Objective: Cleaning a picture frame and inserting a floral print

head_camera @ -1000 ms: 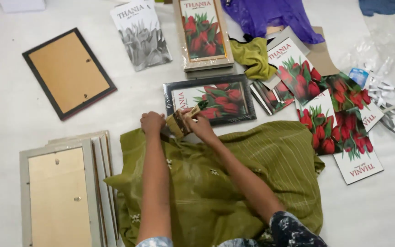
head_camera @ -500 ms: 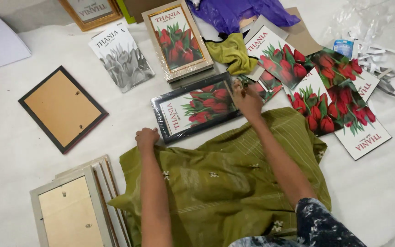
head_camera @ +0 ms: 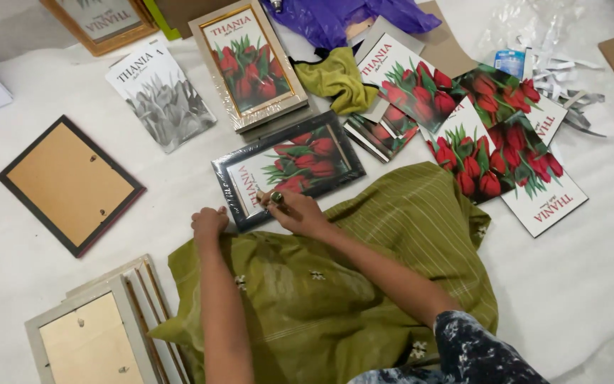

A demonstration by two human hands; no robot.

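A white floor sheet (head_camera: 591, 284) carries everything. Across the person's lap lies a wide green cloth (head_camera: 364, 284), its far edge reaching the things being handled.

Just beyond that edge sits a dark frame (head_camera: 300, 160), face up and tilted, with a red tulip print inside and a shiny plastic wrap over it. Around it:
- a black frame (head_camera: 69, 183) lying face down to the left
- a stack of pale frames (head_camera: 101, 334) at the near left
- a gold frame (head_camera: 250, 64) with the same tulips further off
- loose tulip prints (head_camera: 492, 142) fanned out to the right
- a grey print (head_camera: 159, 96) and a yellow-green rag (head_camera: 335, 78) at the far side

The right hand (head_camera: 296, 212), wearing a ring (head_camera: 277, 197), rests on the near left part of the dark frame. Its grip is closed, fingertips pinched together on the wrapped edge. I cannot tell whether they have only the plastic or the frame itself.

The left hand (head_camera: 209, 222) is curled into a loose fist just beside the frame's near corner, on the cloth, with nothing visible in it.

The work in hand looks like picking at the wrap along that edge. Any pull there would call for the left hand to steady the corner so the frame does not slide.
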